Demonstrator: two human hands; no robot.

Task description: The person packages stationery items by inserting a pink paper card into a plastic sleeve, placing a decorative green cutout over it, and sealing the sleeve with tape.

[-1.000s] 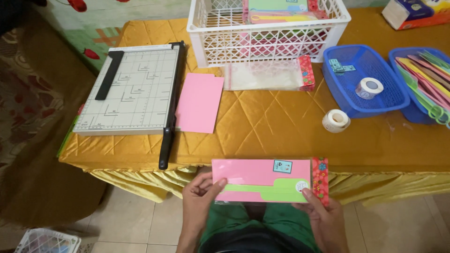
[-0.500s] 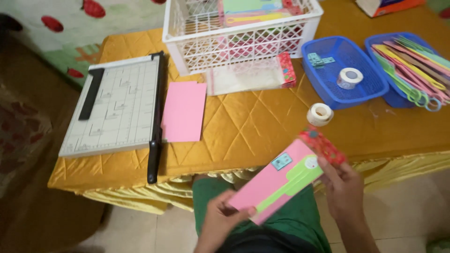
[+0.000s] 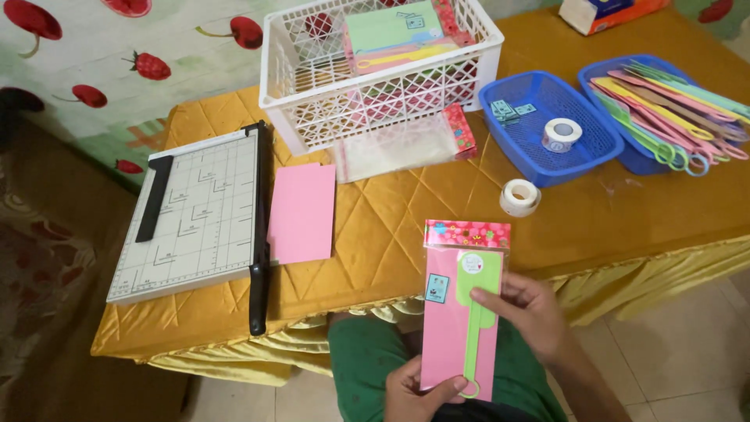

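I hold the pink packet (image 3: pixel 459 312) upright over my lap, in front of the table edge (image 3: pixel 375 289). My left hand (image 3: pixel 414 391) pinches its bottom edge, thumb on the front; the frame cuts off the rest of that hand. My right hand (image 3: pixel 531 316) is closed on the packet's right side, fingertips on the green strip (image 3: pixel 480 312) inside it. The packet has a patterned red header (image 3: pixel 466 233) and a small sticker (image 3: pixel 437 287) whose design is too small to make out. On the table: a paper cutter (image 3: pixel 195 215), a loose pink sheet (image 3: pixel 301 212), a white basket (image 3: pixel 375 70) whose lattice partly hides its contents, a tape roll (image 3: pixel 520 197), and two blue trays (image 3: pixel 547 125), the far one cut off at right.
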